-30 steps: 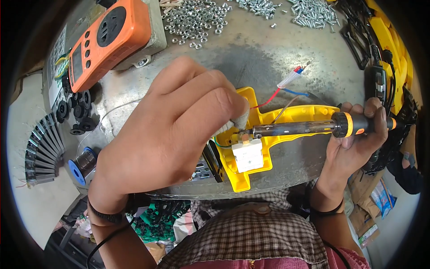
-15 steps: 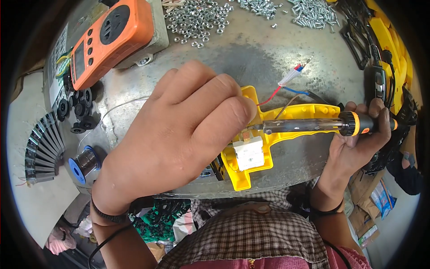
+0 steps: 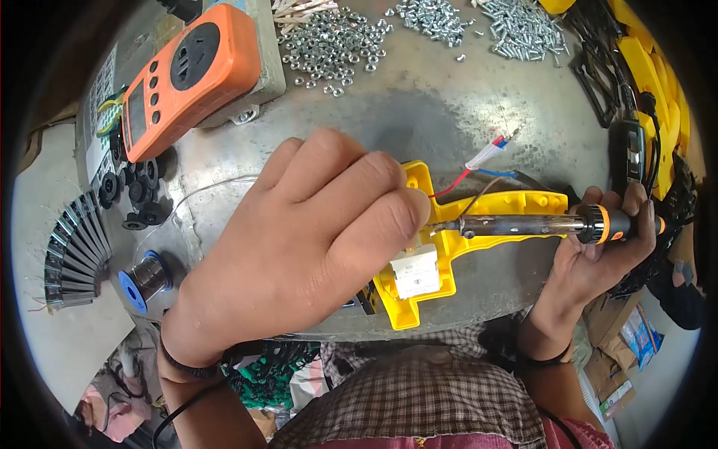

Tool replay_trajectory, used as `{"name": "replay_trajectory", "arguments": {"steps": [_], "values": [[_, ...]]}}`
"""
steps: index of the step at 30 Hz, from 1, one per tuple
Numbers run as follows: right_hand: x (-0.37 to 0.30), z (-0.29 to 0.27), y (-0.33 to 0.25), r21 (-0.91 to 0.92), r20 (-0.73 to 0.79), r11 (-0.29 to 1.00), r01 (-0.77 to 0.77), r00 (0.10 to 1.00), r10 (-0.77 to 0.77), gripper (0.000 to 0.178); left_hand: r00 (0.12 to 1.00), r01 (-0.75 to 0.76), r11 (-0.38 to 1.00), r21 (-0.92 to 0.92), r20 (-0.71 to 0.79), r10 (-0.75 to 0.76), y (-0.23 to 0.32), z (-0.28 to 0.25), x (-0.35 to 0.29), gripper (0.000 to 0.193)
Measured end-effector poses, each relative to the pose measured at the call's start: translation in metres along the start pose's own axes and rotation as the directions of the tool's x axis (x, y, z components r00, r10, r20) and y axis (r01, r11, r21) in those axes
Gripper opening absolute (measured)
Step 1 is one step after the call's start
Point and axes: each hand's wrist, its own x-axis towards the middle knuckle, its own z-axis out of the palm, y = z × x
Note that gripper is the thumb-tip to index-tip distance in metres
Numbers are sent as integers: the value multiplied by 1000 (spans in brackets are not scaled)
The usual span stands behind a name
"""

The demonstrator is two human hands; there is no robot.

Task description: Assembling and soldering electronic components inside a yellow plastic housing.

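Observation:
My right hand (image 3: 609,243) grips the dark handle of a soldering iron (image 3: 523,224), its metal shaft pointing left across a yellow plastic housing half (image 3: 516,202). The iron's tip is close to my left fingertips, above a white switch block (image 3: 416,272) seated in the housing. My left hand (image 3: 307,239) is closed in a pinch over the housing's left side. A thin solder wire (image 3: 217,184) runs from a blue spool (image 3: 146,280) to behind this hand, whose fingertips are partly hidden. Red, blue and brown wires leave the housing; a white sleeve (image 3: 485,153) bundles some of them.
An orange meter with a socket (image 3: 191,82) stands at the far left. Piles of nuts (image 3: 329,49) and screws (image 3: 523,30) lie along the back. Black round parts (image 3: 138,183) and a fanned row of dark pieces (image 3: 75,251) sit left. Yellow parts (image 3: 651,75) are stacked right.
The whole view has shifted slightly, putting the bench lower in the picture. The iron's tip stays by my left fingertips, and both hands keep their grip.

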Motion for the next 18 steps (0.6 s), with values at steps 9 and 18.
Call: {"name": "replay_trajectory", "arguments": {"steps": [9, 18], "values": [[2, 11, 3, -208, 43, 968, 137, 990, -131, 34, 1000, 15, 1000, -24, -14, -15, 1, -2, 1, 28], [18, 51, -13, 69, -341, 995, -78, 935, 97, 24, 999, 32, 999, -21, 5, -32, 1, -3, 1, 30]]}}
